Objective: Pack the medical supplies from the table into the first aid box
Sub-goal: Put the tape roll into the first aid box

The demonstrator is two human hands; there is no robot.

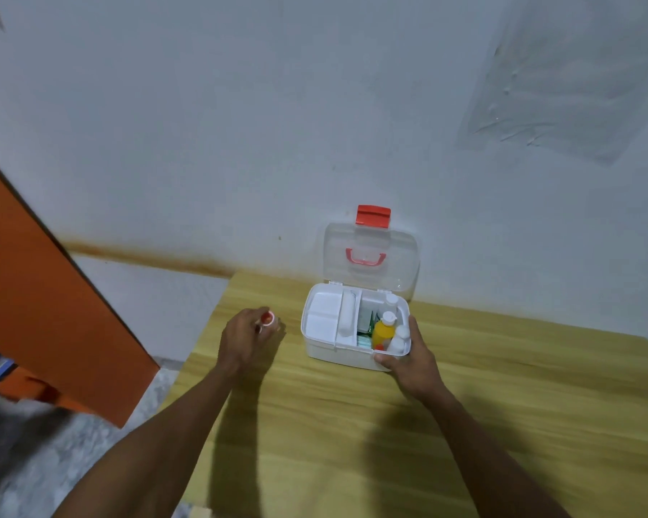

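Observation:
A white first aid box [317, 347] stands open on the wooden table [502, 405], its clear lid [404, 252] with a red latch tilted back against the wall. A white tray [324, 317] fills its left half. The right half holds a yellow bottle [383, 330], white bottles [396, 343] and green packets. My right hand [412, 362] grips the box's front right corner. My left hand [246, 336] is to the left of the box, fingers closed on a small white roll with a red centre [267, 318].
An orange panel [45, 300] leans at the left, beyond the table's left edge. The grey wall stands right behind the box. A speckled floor [90, 461] lies below at the left.

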